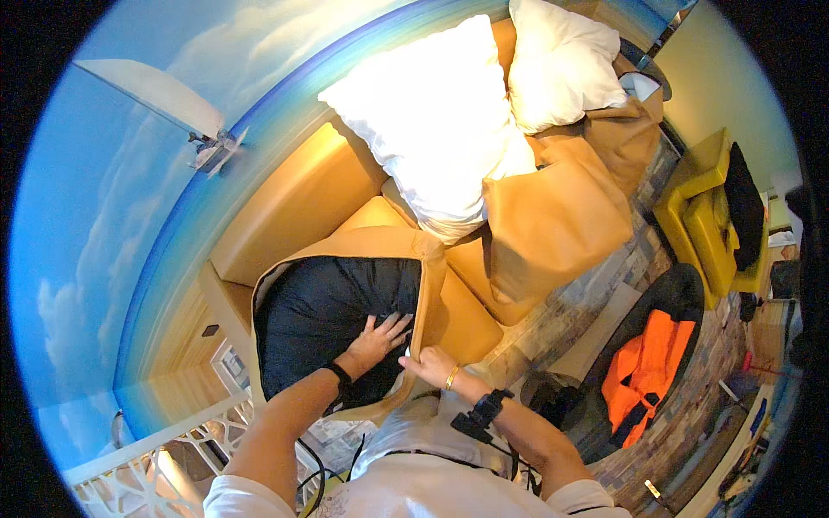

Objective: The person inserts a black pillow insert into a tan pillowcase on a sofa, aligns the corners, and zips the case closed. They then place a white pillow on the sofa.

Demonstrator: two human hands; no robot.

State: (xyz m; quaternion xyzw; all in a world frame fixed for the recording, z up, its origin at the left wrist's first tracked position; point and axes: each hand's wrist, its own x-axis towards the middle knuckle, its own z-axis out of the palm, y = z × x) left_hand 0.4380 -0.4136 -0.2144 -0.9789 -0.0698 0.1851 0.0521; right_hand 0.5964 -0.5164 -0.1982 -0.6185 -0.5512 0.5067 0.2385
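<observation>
A black fabric-covered cushion insert (304, 324) sits inside a tan leather-like cushion cover (363, 243), whose open side faces up toward me. My left hand (381, 338) lies on the black insert near its right edge, palm down with the fingers spread, holding nothing. At the cover's right rim, close beside it, my right hand (432, 366) pinches the edge of the tan material between thumb and fingers. The cover rests on the tan sofa seat (466, 317), against my front. Its underside is hidden.
A large white pillow (434, 116) and another white pillow (560, 65) lie on the sofa beyond. Beside them sags a loose tan cover (560, 213). To the right are a dark chair (680, 291) bearing an orange garment (647, 375) and a yellow armchair (703, 220). A white lattice partition (220, 424) stands lower left.
</observation>
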